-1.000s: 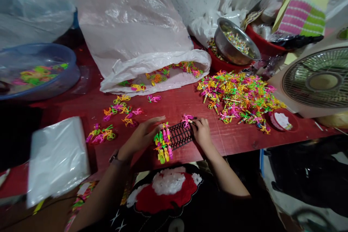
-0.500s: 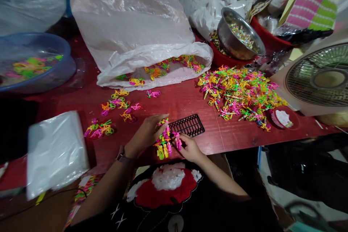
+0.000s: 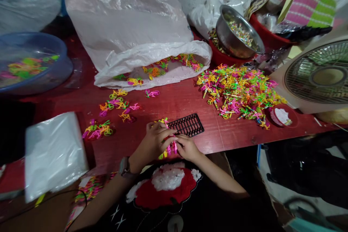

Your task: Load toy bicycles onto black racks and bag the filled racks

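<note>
A black slotted rack (image 3: 187,124) lies on the red table (image 3: 174,103) near its front edge. Small neon plastic bicycle toys (image 3: 164,120) stand in the rack's left end. My left hand (image 3: 152,144) is curled over those toys, fingers bent around them. My right hand (image 3: 186,147) meets it from the right, pinching a pink toy (image 3: 172,148) at the same spot. Both hands touch each other over the rack's left end. A watch (image 3: 124,165) sits on my left wrist.
A big heap of neon toys (image 3: 239,92) lies right of the rack. More spill from a white plastic bag (image 3: 152,63); small clusters (image 3: 116,105) lie left. A blue basin (image 3: 32,61), steel bowl (image 3: 239,36), fan (image 3: 320,76), red lid (image 3: 281,117) and clear bag stack (image 3: 54,154) surround them.
My right hand came back from the rack's far end to its near left end with a pink toy. My left hand closed over the toys standing there.
</note>
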The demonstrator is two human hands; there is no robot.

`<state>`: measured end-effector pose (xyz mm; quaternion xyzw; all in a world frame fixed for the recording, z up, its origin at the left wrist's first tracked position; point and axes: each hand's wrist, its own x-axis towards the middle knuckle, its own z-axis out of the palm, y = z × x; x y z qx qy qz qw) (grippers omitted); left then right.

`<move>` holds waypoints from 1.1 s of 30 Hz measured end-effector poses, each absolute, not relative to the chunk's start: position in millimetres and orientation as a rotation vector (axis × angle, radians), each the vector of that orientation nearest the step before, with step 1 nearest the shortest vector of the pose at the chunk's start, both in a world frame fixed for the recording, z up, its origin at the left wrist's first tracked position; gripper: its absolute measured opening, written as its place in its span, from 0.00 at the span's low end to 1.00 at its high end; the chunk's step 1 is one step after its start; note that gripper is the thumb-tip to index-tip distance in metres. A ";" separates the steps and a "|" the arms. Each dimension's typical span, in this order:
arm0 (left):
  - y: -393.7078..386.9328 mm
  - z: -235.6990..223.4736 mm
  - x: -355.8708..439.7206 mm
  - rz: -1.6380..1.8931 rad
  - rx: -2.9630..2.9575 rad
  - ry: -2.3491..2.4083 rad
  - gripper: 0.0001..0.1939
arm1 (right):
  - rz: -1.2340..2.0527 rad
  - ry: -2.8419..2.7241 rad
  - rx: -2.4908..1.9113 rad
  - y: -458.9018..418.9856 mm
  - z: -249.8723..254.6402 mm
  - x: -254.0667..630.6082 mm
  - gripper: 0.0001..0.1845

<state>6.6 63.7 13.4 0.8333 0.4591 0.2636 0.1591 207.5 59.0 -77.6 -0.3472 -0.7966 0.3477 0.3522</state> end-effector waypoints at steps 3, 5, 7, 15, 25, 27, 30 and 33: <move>63.9 10.6 7.0 0.829 2.387 1.300 0.08 | 0.843 -2.115 -0.895 60.7 -76.7 207.3 0.13; 62.3 10.1 7.5 0.877 2.390 1.277 0.07 | 0.838 -2.138 -0.890 61.8 -73.7 208.1 0.12; 59.4 9.8 8.3 0.880 2.386 1.256 0.06 | 0.855 -2.148 -0.886 62.6 -70.5 209.6 0.11; 53.9 5.0 8.6 0.929 2.335 1.225 0.05 | 0.831 -2.206 -0.923 61.9 -69.4 207.6 0.10; 55.3 4.2 5.4 0.855 2.350 1.245 0.09 | 0.716 -2.331 -1.037 63.8 -69.6 201.7 0.10; 54.8 3.7 5.2 0.830 2.353 1.300 0.12 | 0.692 -2.347 -1.075 60.6 -72.2 199.0 0.11; 54.0 2.0 6.2 0.754 2.387 1.362 0.14 | 0.734 -2.329 -1.103 57.9 -69.9 195.5 0.12; 53.0 -0.2 5.9 0.714 2.405 1.371 0.15 | 0.860 -2.291 -0.987 67.7 -56.5 208.3 0.11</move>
